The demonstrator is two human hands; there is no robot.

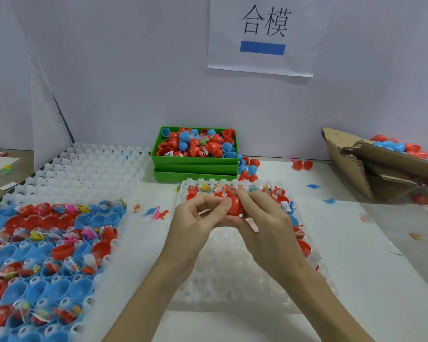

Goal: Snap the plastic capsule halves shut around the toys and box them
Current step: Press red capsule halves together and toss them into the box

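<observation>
A red capsule sits between both hands above the white holder tray in front of me. My left hand pinches its left side with thumb and fingers. My right hand wraps its right side. The tray's far row and right edge hold red halves with bagged toys. Behind it a green box is heaped with red and blue capsule halves. A torn cardboard box at the right holds red and blue capsules.
A second white tray at the left carries several blue and red halves, many with bagged toys. Loose toy dinosaurs lie between the trays. Loose red capsules lie by the wall. A paper sign hangs above.
</observation>
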